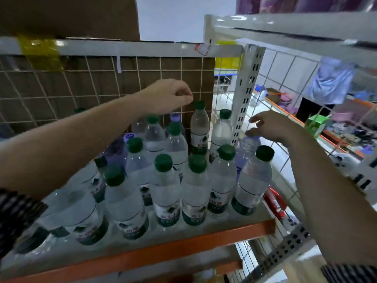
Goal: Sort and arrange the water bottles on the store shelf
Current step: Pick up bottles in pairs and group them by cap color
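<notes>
Shelf [204, 231] carries green-capped bottles [167, 190]; our left grip [169, 97] curls at the rear bottle [199, 127], whether holding we cannot tell; our right grip [269, 127] pinches the blue-capped bottle [247, 146].

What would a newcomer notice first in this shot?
A cluster of green-capped water bottles fills the orange-edged shelf. The left grip reaches toward the cap of the back bottle, while the right grip holds the top of a blue-labelled bottle by the perforated upright.
</notes>
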